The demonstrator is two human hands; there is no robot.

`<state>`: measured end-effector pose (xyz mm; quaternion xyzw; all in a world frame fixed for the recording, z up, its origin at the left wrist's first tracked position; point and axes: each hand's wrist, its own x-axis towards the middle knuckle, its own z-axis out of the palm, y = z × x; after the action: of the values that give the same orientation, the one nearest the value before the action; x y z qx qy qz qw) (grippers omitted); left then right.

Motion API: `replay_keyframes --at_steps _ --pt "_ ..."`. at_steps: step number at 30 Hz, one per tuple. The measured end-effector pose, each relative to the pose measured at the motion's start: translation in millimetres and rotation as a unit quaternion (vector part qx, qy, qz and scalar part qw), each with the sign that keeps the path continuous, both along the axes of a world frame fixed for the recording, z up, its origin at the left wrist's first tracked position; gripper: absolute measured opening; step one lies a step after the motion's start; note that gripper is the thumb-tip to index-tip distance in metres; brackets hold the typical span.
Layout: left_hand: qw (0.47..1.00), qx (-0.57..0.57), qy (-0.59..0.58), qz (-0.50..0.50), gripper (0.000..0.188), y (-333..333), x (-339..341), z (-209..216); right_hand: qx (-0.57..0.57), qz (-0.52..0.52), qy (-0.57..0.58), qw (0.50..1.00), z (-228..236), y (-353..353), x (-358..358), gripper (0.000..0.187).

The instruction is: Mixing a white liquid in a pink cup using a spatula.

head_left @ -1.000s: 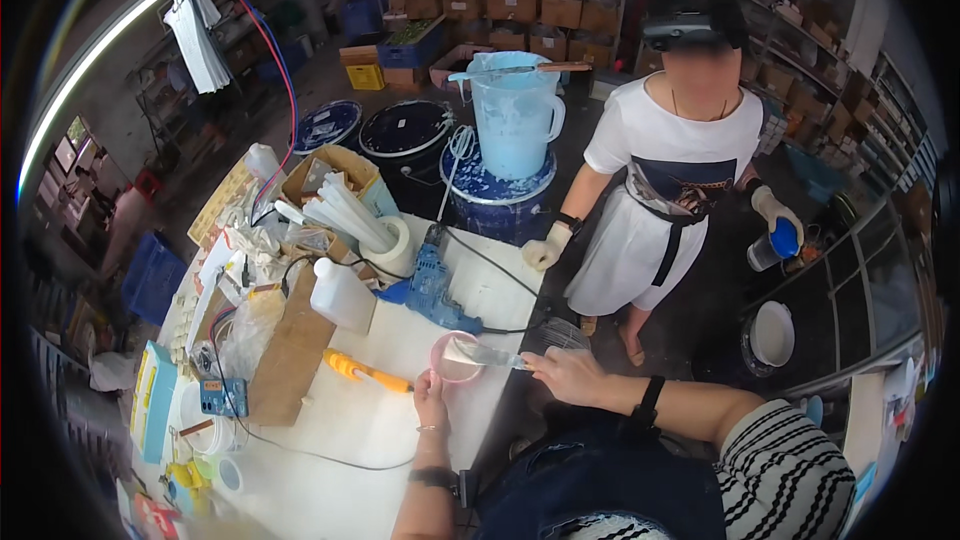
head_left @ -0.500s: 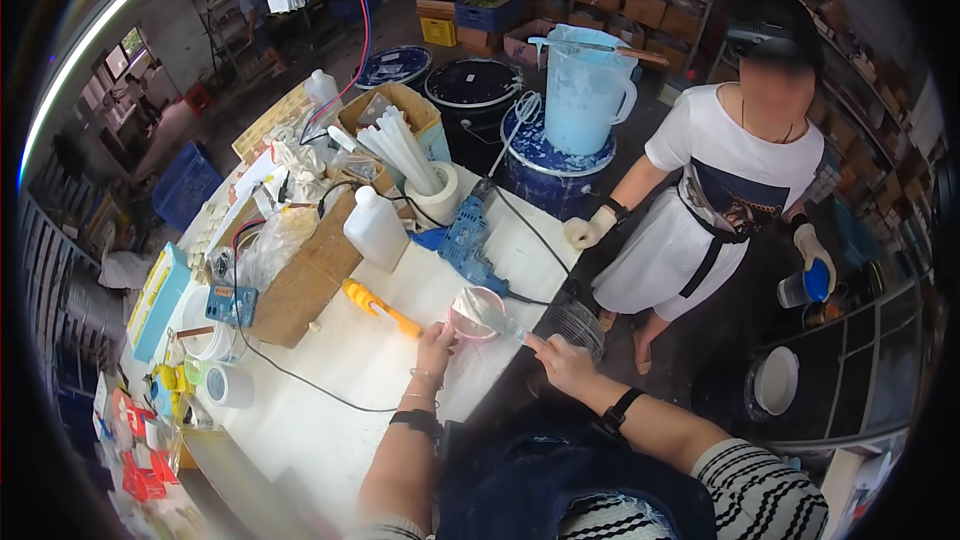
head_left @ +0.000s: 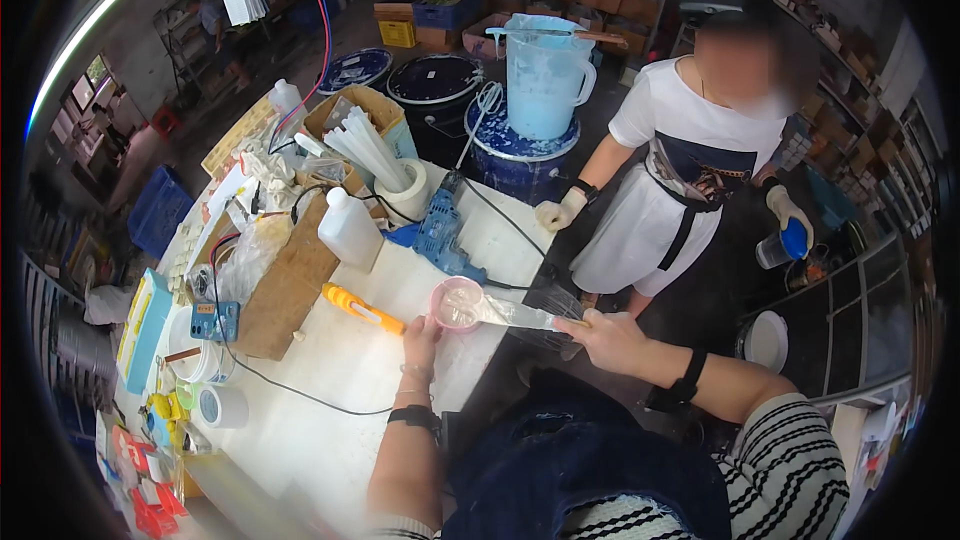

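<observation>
My left hand [head_left: 421, 340] is closed on the near side of a small pink cup [head_left: 437, 311] with pale, creamy stuff inside, close to the table's right edge. In my right hand [head_left: 612, 342] is the handle of a flat spatula [head_left: 520, 314]. Its blade is thickly smeared with white paste, and its coated end lies over the cup's right rim. Left of the cup lies a yellow-orange tool [head_left: 362, 309], near my left fingers. Behind the cup a blue power drill [head_left: 442, 235] rests on the table; a wire whisk [head_left: 550, 304] sticks out past the edge, partly behind the spatula.
A white bottle [head_left: 349, 230], a cardboard piece [head_left: 285, 290] and a box of white tubes [head_left: 365, 145] crowd the white table [head_left: 300, 420]. A blue-filled pitcher [head_left: 545, 80] stands on a drum [head_left: 525, 155]. At right, a gloved person [head_left: 690, 160] holds a blue-topped clear cup [head_left: 783, 245].
My right hand has drawn the spatula rightward, from over the cup's middle to its right rim. The cup's inside shows more now. The view has shifted slightly; my left hand keeps its hold.
</observation>
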<state>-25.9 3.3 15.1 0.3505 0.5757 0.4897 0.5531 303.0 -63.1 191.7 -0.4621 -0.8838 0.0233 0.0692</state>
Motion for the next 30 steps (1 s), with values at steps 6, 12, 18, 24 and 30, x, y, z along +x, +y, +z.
replay_keyframes --at_steps 6,12,18,24,30 --pt "0.999 -0.036 -0.016 0.003 0.018 -10.3 1.8 15.5 -0.142 -0.074 0.244 0.957 -8.6 9.5 -22.0 0.04" --pt "0.997 -0.072 -0.018 0.016 0.02 -14.6 -4.9 14.8 -0.368 -0.131 0.461 0.797 -83.9 32.0 -45.3 0.045" --pt "0.997 -0.071 -0.016 0.005 0.021 -8.5 6.2 19.7 -0.513 -0.131 0.445 0.723 -83.5 39.5 -32.8 0.024" --pt "0.996 -0.081 -0.026 0.008 0.022 -10.3 5.2 12.9 -0.541 -0.149 0.506 0.656 -118.2 48.3 -47.7 0.023" --pt "0.997 -0.079 -0.011 0.006 0.024 -15.6 -3.1 5.1 -0.482 -0.138 0.486 0.715 -133.1 44.2 -61.1 0.032"
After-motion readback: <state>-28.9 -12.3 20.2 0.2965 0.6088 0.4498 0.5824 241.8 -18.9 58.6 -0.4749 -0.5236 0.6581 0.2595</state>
